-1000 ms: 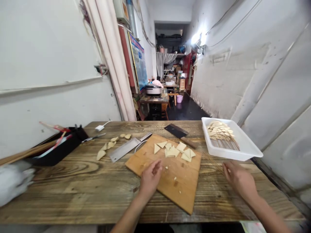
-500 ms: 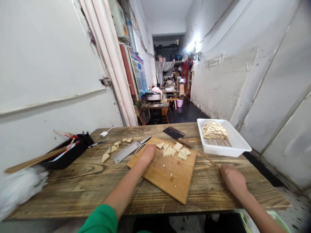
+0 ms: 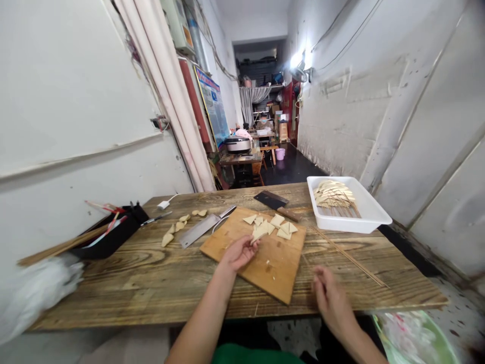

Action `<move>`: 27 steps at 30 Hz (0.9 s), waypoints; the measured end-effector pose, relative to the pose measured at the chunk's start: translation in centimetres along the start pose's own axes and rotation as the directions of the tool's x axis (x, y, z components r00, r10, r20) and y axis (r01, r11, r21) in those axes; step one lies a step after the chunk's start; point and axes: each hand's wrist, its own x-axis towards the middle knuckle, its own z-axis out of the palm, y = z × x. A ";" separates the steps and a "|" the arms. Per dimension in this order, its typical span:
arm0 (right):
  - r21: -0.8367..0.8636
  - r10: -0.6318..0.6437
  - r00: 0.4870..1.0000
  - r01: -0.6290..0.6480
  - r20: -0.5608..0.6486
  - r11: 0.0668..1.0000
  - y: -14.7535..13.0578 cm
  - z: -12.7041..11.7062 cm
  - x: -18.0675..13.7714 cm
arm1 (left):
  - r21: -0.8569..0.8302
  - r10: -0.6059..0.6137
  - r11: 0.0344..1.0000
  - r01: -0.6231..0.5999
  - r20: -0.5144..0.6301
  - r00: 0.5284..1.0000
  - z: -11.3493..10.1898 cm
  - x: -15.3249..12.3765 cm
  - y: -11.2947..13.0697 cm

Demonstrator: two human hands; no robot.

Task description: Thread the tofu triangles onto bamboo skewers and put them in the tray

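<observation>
My left hand (image 3: 238, 253) rests on a wooden cutting board (image 3: 273, 275), its fingers pinched on a pale triangular slice (image 3: 258, 234). That slice lies at the near edge of a small pile of similar slices (image 3: 279, 227) on the board's far end. My right hand (image 3: 330, 297) hovers over the table's front edge, to the right of the board. I see it from the back, with the fingers curled together. What they hold, if anything, is hidden. Thin bamboo skewers (image 3: 350, 259) lie on the table to its right.
A white tray (image 3: 375, 216) at the far right holds skewered slices (image 3: 333, 194). A steel cleaver (image 3: 197, 230) and pale scraps (image 3: 175, 228) lie left of the board, a dark cleaver (image 3: 275, 201) behind it. A black tray (image 3: 109, 238) and white bag (image 3: 38, 293) sit left.
My left hand reached to the board's far edge, then drew back with a slice in its fingers. My right hand left the loose skewers and moved left and nearer to me.
</observation>
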 end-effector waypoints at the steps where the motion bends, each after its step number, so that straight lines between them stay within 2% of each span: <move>1: 0.102 -0.007 0.999 0.003 0.036 0.995 -1.3 0.7 -0.8 | -0.253 -0.091 0.962 0.101 0.049 0.995 0.6 -0.5 -0.3; 2: 0.175 -0.010 0.998 -0.001 0.065 0.985 -2.3 1.3 -1.5 | -0.435 -0.150 0.884 0.174 0.090 0.985 1.2 -1.0 -0.5; 3: 0.225 -0.017 0.996 -0.002 0.083 0.974 -3.2 1.7 -2.1 | -0.548 -0.187 0.807 0.219 0.115 0.976 1.6 -1.3 -0.5; 4: 0.259 -0.025 0.996 0.001 0.089 0.966 -3.9 1.9 -2.6 | -0.587 -0.207 0.775 0.235 0.116 0.972 1.9 -1.6 -0.5; 11: 0.303 -0.063 0.998 0.052 0.025 0.951 -4.8 1.4 -3.5 | -0.545 -0.185 0.826 0.143 -0.022 0.983 2.2 -2.3 -0.6; 27: 0.290 -0.096 0.992 0.071 0.076 0.954 -4.8 1.6 -3.5 | -0.480 -0.160 0.866 0.143 0.006 0.987 2.2 -2.7 -0.9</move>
